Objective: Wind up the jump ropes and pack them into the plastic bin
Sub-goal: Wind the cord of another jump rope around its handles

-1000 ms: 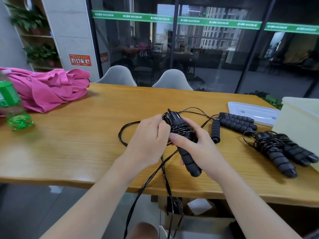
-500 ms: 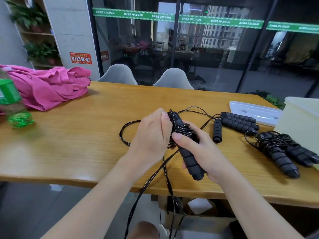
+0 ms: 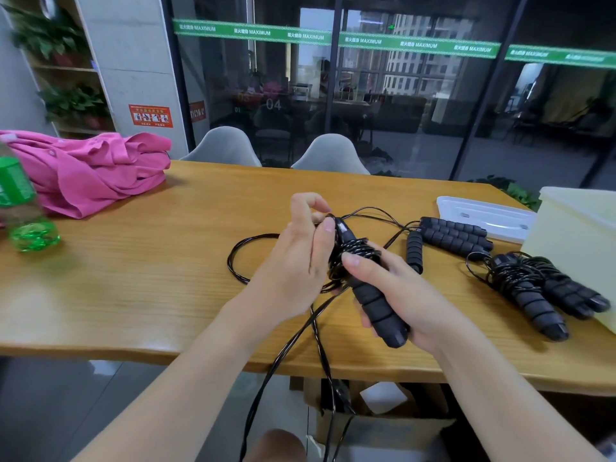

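My right hand (image 3: 396, 295) grips the black foam handles of a jump rope (image 3: 376, 305) above the wooden table (image 3: 150, 278). Black cord is coiled round the handles' upper part. My left hand (image 3: 300, 258) pinches the cord at the top of the handles. The loose cord (image 3: 290, 345) loops on the table and hangs over the front edge. A wound rope bundle (image 3: 533, 295) lies at the right against the pale plastic bin (image 3: 580, 241). Another rope's handles (image 3: 450, 231) lie unwound behind.
The bin's white lid (image 3: 483, 216) lies flat at the back right. A pink garment (image 3: 90, 171) and a green bottle (image 3: 23, 208) are at the left. Two grey chairs (image 3: 330, 155) stand behind the table. A cardboard box (image 3: 383, 425) sits under it.
My left hand has risen along the handles from their middle to their top, carrying the cord up. My right hand keeps its grip on the handles.
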The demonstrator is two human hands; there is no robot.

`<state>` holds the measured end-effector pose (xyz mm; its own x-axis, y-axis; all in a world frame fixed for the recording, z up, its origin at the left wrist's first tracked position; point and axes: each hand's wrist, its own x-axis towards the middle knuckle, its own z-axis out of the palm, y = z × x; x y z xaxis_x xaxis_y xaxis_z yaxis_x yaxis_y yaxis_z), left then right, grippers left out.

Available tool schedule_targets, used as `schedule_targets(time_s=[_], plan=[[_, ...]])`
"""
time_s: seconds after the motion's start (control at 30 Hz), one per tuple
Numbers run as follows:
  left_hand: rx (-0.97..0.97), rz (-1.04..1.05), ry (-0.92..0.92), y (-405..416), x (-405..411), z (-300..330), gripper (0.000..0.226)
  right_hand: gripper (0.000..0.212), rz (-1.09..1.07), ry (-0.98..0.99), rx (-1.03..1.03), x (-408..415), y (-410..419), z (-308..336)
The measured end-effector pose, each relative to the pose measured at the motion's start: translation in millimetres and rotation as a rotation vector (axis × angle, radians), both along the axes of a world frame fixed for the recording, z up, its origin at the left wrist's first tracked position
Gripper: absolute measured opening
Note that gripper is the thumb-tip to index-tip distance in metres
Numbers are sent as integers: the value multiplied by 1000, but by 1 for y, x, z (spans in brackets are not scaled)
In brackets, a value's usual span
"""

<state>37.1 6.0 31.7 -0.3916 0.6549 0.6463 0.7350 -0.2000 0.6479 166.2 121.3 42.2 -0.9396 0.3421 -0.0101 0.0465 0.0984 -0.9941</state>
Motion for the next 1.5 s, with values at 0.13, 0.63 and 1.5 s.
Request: schedule_targets(time_s=[0.13,0.63,1.5], plan=[[43,-55,-43,-4,-8,10,15,24,-20,-14,0,4,13,5],[-17,165,229,-15,-2,7,49,32,-1,49,-30,11,22,7],[168,188,354,-1,-3,-11,14,36,-11,-39,21,12,18,-1]])
